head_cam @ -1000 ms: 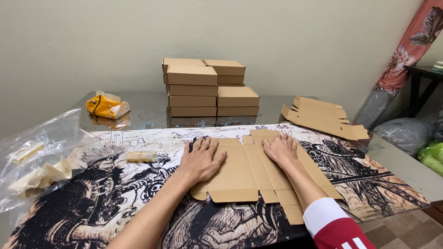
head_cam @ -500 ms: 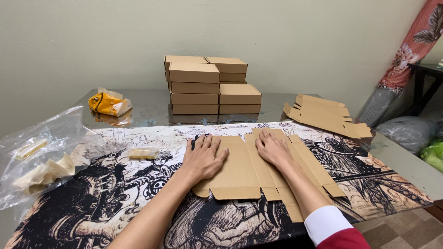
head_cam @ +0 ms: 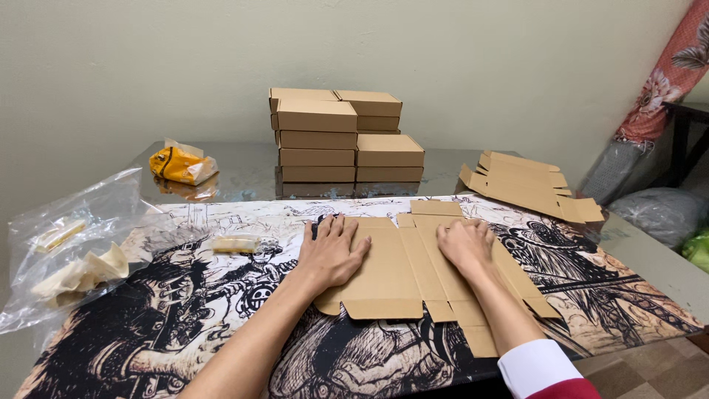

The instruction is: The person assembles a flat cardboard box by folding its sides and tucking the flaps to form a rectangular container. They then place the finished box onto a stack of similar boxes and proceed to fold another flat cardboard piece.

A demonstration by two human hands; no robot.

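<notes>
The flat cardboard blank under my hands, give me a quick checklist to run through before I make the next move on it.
1. Both hands on the blank: ok. The left hand and the right hand press palm-down on the flat cardboard blank.
2. Blank lying flat on the printed mat: ok, no flap raised.
3. Blank fully supported: not ok, its near right flap reaches the table edge.
4. Space around it: ok, the small pale packet lies apart to the left.
5. Stack of folded boxes out of the way: ok, at the back.
6. Spare flat blanks within reach: cannot tell.
</notes>
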